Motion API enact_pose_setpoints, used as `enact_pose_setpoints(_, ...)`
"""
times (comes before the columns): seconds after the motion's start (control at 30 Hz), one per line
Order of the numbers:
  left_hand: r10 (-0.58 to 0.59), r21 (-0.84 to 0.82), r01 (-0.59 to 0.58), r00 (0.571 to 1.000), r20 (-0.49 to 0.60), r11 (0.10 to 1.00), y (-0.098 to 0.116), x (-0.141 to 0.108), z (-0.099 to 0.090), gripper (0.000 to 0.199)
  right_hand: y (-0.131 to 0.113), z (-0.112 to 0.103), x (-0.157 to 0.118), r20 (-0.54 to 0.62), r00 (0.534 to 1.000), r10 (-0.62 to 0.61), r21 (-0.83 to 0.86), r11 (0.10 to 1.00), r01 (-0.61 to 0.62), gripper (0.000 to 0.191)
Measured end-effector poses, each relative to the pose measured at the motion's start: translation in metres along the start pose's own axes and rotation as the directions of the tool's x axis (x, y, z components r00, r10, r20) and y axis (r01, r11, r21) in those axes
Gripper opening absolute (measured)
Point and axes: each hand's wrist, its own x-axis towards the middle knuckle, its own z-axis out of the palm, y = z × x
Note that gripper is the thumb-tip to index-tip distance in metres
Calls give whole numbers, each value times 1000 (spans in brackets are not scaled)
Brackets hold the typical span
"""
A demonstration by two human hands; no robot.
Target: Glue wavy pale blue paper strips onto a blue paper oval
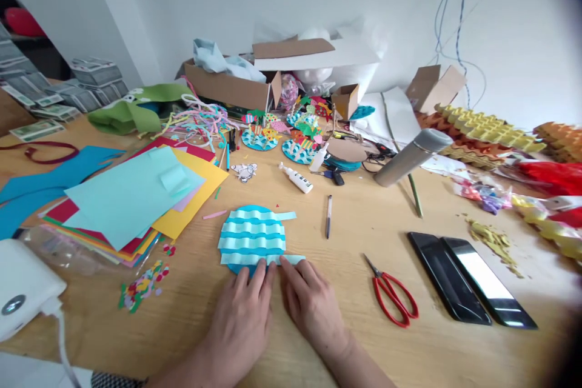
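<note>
A blue paper disc (253,228) lies on the table in front of me, crossed by several wavy light-green paper strips. My left hand (248,300) rests over its lower edge, fingers stretched out and fingertips pressing the lowest paper strip (243,259) against the disc. Just to the right, my right hand (313,300) has its fingers bent and closed on the same strip near its free end, which sticks out past the disc. The second end, of the top strip (286,216), also juts out to the right. My fingers cover part of the disc's bottom edge.
Red-handled scissors (394,297), a pen (328,217) and a glue bottle (296,178) lie nearby. Stacked coloured paper (122,194) and paper confetti (143,285) are left. Two phones (473,279) and a grey cylinder (411,156) are right. Decorated discs (259,138) sit behind.
</note>
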Motion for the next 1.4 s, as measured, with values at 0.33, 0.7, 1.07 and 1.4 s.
enact_pose_setpoints(0.33, 0, 2, 0, 1000, 4, 1000, 1, 0, 2, 55, -2, 6, 3, 25, 1000, -16, -44, 999, 17, 35)
enact_pose_setpoints(0.7, 21, -5, -21, 1000, 4, 1000, -1, -2, 5, 58, 2, 11, 2, -39, 998, -59, -73, 996, 56, 29)
enact_pose_setpoints(1.07, 41, 9, -41, 999, -12, 999, -2, -3, 9, 58, 1, 11, 3, -34, 995, -96, -73, 993, 93, 30)
enact_pose_setpoints(1.4, 42, 9, -41, 997, -58, 999, -2, -3, 10, 41, 4, 13, 1, -30, 996, -85, -58, 995, 84, 38)
